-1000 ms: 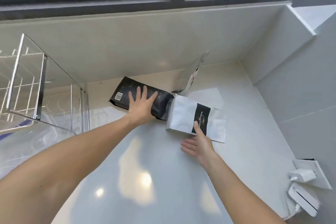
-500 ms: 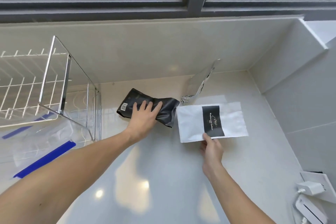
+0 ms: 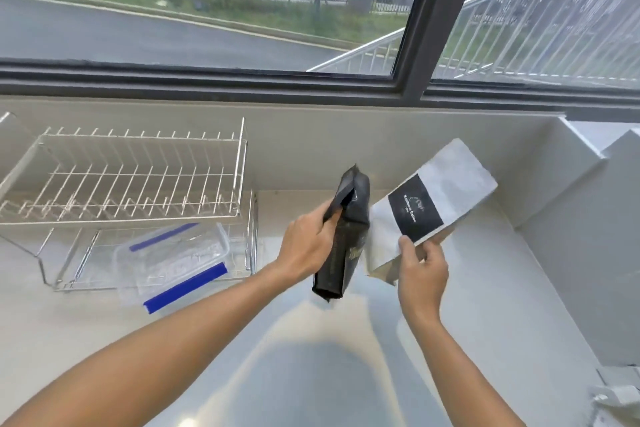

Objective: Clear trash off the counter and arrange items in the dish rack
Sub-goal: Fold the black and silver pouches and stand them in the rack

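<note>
The black bag (image 3: 346, 236) hangs upright in the air just right of the rack (image 3: 138, 180), clear of the counter (image 3: 311, 374). The left hand (image 3: 306, 248) pinches it near its open top, thumb and fingers closed on the upper edge, so the limp body dangles below the grip. Held that way it looks empty or nearly so — trash, by my reading, rather than something to keep.

Just right of the black bag is the white bag (image 3: 429, 208), tilted with its top leaning away to the right. The right hand (image 3: 424, 270) grips its lower edge, thumb on the front face beside the dark label, fingers curled behind. One bag per hand suggests both are being gathered in a single trip; the low grip on the white one lets it stand stiff and flat.

The rack sits left of both bags, against the back wall under the window (image 3: 242, 10), its upper tier bare. A clear box (image 3: 173, 263) with blue strips lies half under the rack's lower tier, angled out onto the counter — likely the item to be set straight once the trash is gone. No bin is in view, so where the bags go I cannot tell.
</note>
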